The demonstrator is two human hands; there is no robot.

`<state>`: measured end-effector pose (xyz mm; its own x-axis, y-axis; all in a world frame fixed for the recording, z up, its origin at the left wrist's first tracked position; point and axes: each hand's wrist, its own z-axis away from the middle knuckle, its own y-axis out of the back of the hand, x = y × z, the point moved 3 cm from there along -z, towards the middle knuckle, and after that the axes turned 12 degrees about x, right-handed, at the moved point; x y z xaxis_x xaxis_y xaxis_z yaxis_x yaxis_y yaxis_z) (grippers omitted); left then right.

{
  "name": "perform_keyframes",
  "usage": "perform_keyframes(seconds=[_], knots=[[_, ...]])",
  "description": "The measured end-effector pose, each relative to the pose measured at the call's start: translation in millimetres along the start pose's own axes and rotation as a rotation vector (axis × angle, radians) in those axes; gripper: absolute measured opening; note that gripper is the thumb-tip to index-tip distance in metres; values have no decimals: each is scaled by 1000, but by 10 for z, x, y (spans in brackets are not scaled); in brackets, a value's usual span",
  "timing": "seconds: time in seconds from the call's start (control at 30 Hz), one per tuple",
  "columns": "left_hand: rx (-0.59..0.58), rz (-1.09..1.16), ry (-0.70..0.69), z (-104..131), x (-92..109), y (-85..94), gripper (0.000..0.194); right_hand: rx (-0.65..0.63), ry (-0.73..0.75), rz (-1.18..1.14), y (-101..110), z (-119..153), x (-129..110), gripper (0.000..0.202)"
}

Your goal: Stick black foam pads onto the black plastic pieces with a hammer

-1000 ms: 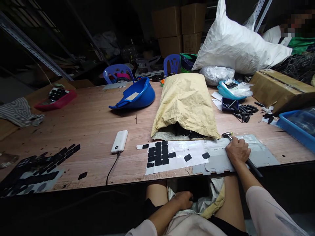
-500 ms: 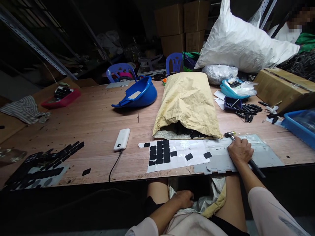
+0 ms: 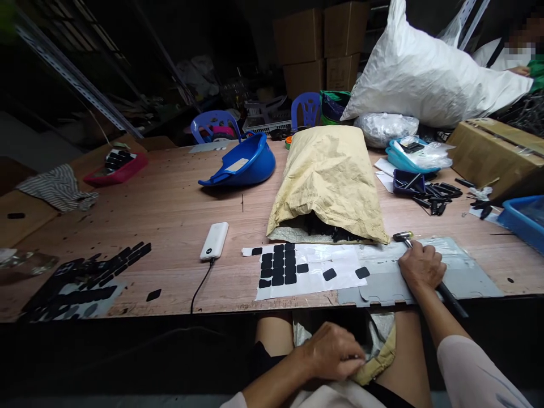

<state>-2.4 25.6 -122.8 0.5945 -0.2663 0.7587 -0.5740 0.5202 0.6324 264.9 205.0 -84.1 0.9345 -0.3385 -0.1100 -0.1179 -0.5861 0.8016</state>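
Two hands are in view, and one hammer (image 3: 453, 299). The right hand (image 3: 421, 266) is closed around the hammer over one gray sheet (image 3: 471, 277) at the near edge of the table (image 3: 170, 209); the hammer's head points away, near a corner of one tan sack (image 3: 329, 170), and its black handle reaches past the table's edge. The left hand (image 3: 334, 351) hovers above the lap with its fingers curled, beside one open bag (image 3: 382, 357); whether it grips anything, I cannot tell. One white sheet (image 3: 314, 286) meets the gray one and carries a three-column block of black patches (image 3: 278, 264), with three single patches to its right. One more patch (image 3: 153, 295) lies on the bare wood, left of one white power bank (image 3: 214, 241) with one cable (image 3: 202, 286). Farther back sit one blue scoop (image 3: 250, 164) and one red tray (image 3: 117, 173). Two purple chairs (image 3: 306, 110) stand behind the table.
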Motion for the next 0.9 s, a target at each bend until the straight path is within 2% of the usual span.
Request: perform_keyframes(seconds=[0.07, 0.13, 0.2, 0.23, 0.27, 0.3, 0.37, 0.43, 0.53, 0.57, 0.67, 0.77, 0.83, 0.9], knots=[[337, -4, -133, -218, 196, 573, 35, 2, 2, 15, 4, 2, 1, 37], [872, -42, -105, -509, 228, 1324, 33, 4, 11, 24, 7, 4, 2, 37], [1303, -90, 35, -813, 127, 2062, 31, 11, 27, 28, 4, 9, 6, 36], [1449, -125, 162, -960, 39, 2390, 32, 18, 34, 30, 0, 13, 12, 36], [1552, -170, 306, -1094, -60, 2679, 35, 27, 42, 33, -6, 17, 18, 35], [1588, -215, 429, -1224, -162, 2923, 41, 37, 49, 36, -14, 22, 26, 35], [1546, -283, 583, -1456, -367, 3279, 53, 57, 64, 42, -34, 33, 43, 35], [1450, -320, 623, -1647, -560, 3495, 52, 73, 82, 46, -51, 43, 54, 33], [1321, -268, 590, -1846, -800, 3693, 25, 80, 99, 46, -63, 51, 62, 32], [1296, -239, 582, -1883, -861, 3748, 21, 78, 101, 46, -65, 52, 63, 31], [1283, -196, 559, -1896, -971, 3860, 26, 76, 99, 45, -66, 55, 71, 30], [1294, -201, 444, -1824, -1005, 3758, 28, 94, 110, 55, -66, 64, 78, 28], [1282, -190, 365, -1770, -1030, 3544, 30, 101, 133, 80, -66, 69, 77, 25], [1253, -183, 370, -1723, -1071, 3303, 31, 93, 156, 116, -63, 69, 73, 23]])
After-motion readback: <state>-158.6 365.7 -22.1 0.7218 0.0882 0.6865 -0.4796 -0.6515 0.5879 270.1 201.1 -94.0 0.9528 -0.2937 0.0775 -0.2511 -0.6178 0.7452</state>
